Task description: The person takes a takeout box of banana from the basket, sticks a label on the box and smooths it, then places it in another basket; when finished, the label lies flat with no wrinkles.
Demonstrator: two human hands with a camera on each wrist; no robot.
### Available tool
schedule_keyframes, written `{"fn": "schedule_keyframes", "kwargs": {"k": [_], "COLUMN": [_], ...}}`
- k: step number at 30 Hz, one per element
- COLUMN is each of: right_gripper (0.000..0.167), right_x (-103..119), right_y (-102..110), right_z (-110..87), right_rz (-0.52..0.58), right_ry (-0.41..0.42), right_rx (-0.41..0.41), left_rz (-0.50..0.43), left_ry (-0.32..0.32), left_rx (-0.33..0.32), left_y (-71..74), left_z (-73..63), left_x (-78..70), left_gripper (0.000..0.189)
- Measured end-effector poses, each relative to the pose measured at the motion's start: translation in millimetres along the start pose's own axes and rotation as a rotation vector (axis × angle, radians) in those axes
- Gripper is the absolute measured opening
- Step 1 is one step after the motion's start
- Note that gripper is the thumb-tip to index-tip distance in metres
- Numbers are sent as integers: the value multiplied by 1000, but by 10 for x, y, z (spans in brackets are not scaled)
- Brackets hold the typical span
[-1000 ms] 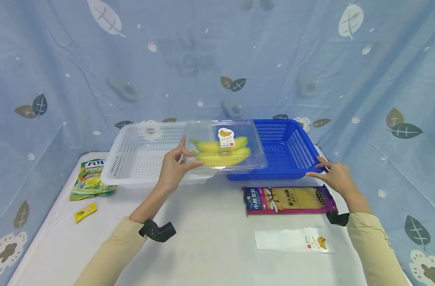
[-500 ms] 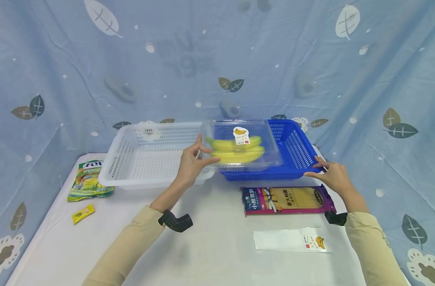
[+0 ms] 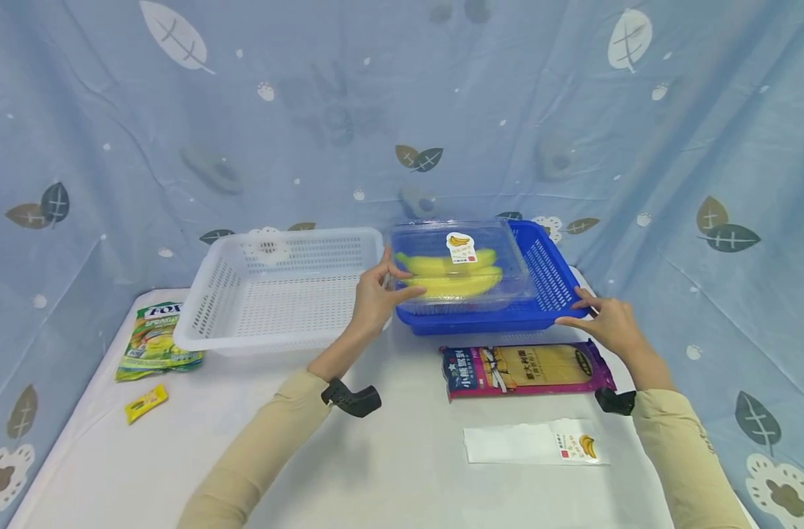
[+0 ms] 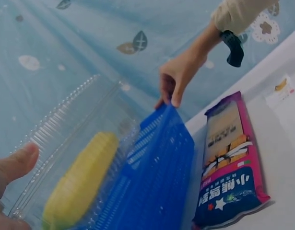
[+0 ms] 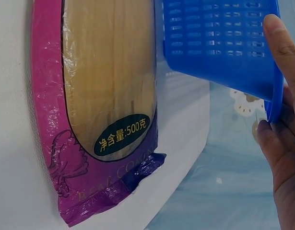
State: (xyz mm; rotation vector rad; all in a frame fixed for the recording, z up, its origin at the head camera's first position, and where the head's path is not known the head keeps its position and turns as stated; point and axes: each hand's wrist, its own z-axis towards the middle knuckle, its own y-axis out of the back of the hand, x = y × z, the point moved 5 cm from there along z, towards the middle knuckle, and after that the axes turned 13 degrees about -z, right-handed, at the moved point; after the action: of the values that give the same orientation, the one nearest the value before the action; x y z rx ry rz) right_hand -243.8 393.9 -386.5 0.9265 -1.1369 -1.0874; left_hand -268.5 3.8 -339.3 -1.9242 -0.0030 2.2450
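Observation:
My left hand [image 3: 374, 297] grips the left end of a clear plastic box [image 3: 508, 283] with yellow bananas [image 3: 451, 283] inside and a banana sticker on its lid. The box sits over the left and middle of the blue basket [image 3: 553, 275]; how deep it lies in there I cannot tell. In the left wrist view the thumb [image 4: 23, 160] presses the box's near end. With my right hand [image 3: 610, 323] I pinch the basket's front right corner, and the right wrist view has thumb and fingers on either side of its blue rim [image 5: 276, 91].
Left of the blue basket stands a white basket [image 3: 283, 342]. A green FOX'S candy bag [image 3: 157, 342] and a small yellow packet [image 3: 146, 403] lie at the left. In front of the blue basket are a pasta pack [image 3: 528, 369] and a white strip with a banana label [image 3: 537, 442].
My left hand has carried the banana box rightward, from between the two baskets to over the blue one. The right hand keeps its hold on the basket corner.

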Motion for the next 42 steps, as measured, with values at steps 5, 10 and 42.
{"fn": "schedule_keyframes", "kwargs": {"k": [5,10,42], "right_gripper": [54,51,47], "right_x": [21,60,198], "right_y": [17,29,-32], "right_z": [-22,-33,-70], "right_rz": [1,4,37], "right_ry": [13,22,17], "right_rx": [-17,-32,-49], "left_rz": [23,44,270], "left_ry": [-19,-71,18], "left_rx": [9,17,-27], "left_y": [-84,-153,-384], "left_z": [50,111,434], "left_x": [32,93,628], "left_gripper": [30,30,28]}}
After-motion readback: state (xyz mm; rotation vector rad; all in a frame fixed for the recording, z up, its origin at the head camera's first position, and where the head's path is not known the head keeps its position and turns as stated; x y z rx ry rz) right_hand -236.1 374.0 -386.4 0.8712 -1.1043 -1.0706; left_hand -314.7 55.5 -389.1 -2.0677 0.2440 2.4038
